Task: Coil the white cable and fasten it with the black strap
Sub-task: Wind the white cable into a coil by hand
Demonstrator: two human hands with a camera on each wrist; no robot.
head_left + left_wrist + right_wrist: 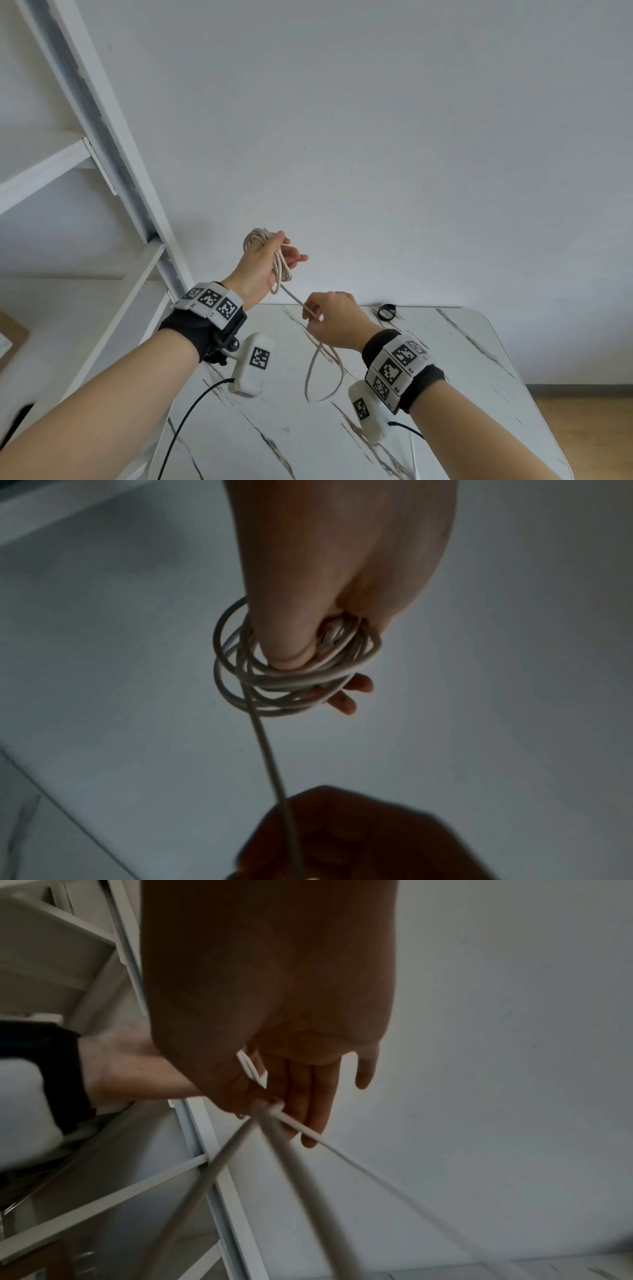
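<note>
One white cable [283, 270], several loops gripped in left hand [262, 265] above tabletop [445, 359]; right hand [334, 320] pinches its free run. One black strap [387, 311] at tabletop's far edge.

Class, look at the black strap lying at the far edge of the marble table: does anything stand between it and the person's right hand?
Nothing visible lies between the right hand and the black strap; bare table separates them. But that hand is busy pinching the white cable, whose coils the left hand holds.
</note>
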